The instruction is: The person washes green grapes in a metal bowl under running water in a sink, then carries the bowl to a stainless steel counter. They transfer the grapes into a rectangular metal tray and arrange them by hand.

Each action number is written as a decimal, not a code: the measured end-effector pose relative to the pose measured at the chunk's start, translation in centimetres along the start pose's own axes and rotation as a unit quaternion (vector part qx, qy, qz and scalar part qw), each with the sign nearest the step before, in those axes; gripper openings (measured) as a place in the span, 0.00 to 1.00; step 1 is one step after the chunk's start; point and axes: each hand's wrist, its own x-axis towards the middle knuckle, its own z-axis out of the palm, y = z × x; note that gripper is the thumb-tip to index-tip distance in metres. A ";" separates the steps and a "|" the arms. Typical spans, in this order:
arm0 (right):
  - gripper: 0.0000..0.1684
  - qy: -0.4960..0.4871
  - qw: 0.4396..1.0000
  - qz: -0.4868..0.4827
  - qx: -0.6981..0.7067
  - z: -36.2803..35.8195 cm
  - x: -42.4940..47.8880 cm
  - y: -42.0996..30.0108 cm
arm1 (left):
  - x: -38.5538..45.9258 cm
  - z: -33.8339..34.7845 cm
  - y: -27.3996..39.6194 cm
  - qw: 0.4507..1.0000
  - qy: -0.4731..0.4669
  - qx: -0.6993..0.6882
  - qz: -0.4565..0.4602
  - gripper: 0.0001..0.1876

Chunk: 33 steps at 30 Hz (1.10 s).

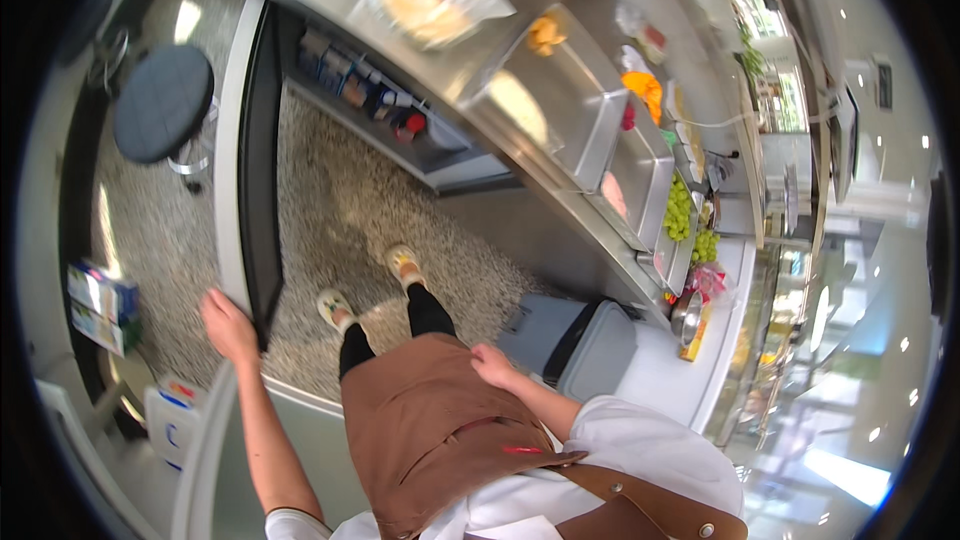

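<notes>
At the left, my left hand (229,326) is at the free end of an open door (232,187), its fingers over the pale edge. The door has a dark inner side and stands out from an undercounter cabinet, probably a refrigerator. Several bottles and packs (360,82) sit inside the cabinet opening (435,172). My right hand (493,366) is in front of my brown apron (442,405), fingers loosely curled. Whether it touches the cloth is unclear, and I see nothing in it.
Steel trays (574,90) with fruit line the counter, green grapes (677,210) among them. A plastic bag of bread-like food (431,0) lies at the top. A grey bin (570,345) stands by the counter. A round stool (163,103) and cartons (103,307) are left.
</notes>
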 end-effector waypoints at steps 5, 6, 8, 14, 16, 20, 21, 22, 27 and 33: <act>0.19 0.049 0.993 0.043 0.100 0.5 -4.6 3.4 | -5.5 4.7 4.9 0.997 -0.051 -0.055 -0.034 0.26; 0.19 0.057 0.990 0.054 0.117 1.0 -4.8 4.7 | -7.0 6.0 5.9 0.998 -0.030 -0.037 -0.041 0.26; 0.18 0.054 0.985 0.082 0.142 1.6 -5.4 6.2 | -8.6 7.6 8.0 0.995 -0.049 -0.035 -0.083 0.28; 0.18 0.037 0.965 0.133 0.225 -0.3 -6.5 10.2 | -12.3 10.4 15.7 0.965 -0.220 0.008 -0.142 0.33; 0.19 0.049 0.948 0.153 0.275 0.0 -5.8 12.0 | -12.8 13.9 15.6 0.968 -0.219 0.033 -0.122 0.35; 0.18 0.033 0.950 0.125 0.283 -0.7 -3.0 15.2 | -11.6 20.5 13.2 0.953 -0.299 -0.027 -0.036 0.30; 0.18 0.042 0.952 0.110 0.283 -0.4 -2.3 16.3 | -12.3 20.7 13.7 0.953 -0.300 -0.034 -0.023 0.28; 0.17 0.058 0.951 0.104 0.287 -0.1 -2.0 17.7 | -13.6 20.4 15.0 0.936 -0.350 -0.020 -0.019 0.27; 0.18 0.089 0.941 0.080 0.318 -1.2 -0.8 22.5 | -19.0 17.3 17.1 0.857 -0.486 0.135 0.107 0.32; 0.18 0.135 0.943 0.112 0.282 -3.5 -1.7 26.0 | -21.0 17.0 10.6 0.757 -0.631 0.163 0.035 0.38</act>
